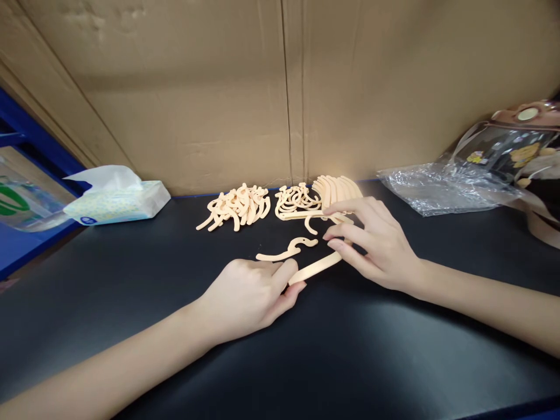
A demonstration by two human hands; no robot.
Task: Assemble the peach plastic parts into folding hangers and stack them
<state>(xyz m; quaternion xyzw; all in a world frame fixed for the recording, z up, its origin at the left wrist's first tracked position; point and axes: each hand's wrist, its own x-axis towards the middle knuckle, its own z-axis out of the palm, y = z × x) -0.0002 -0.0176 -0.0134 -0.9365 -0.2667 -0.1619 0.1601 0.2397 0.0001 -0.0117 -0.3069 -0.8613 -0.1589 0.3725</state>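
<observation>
A pale, flat, slightly curved strip [317,268] lies aslant between my hands, low over the black table. My left hand [256,291] is closed, pinching the strip's near end between thumb and fingers. Around its far end my right hand [376,245] has its thumb and bent fingers, which partly hide that end. Just beyond the strip rests a loose hook-shaped piece [289,251] with a long curved arm. Another small hook [310,224] shows by my right fingertips, its other end hidden.
Behind lie a heap of curved hook pieces [242,204], assembled-looking hanger shapes [297,201] and a stack of curved strips [336,189]. A tissue pack [126,201] stands left. Clear plastic bags [437,186] and a transparent bag with a brown top [503,146] sit right. Cardboard [196,87] walls the back.
</observation>
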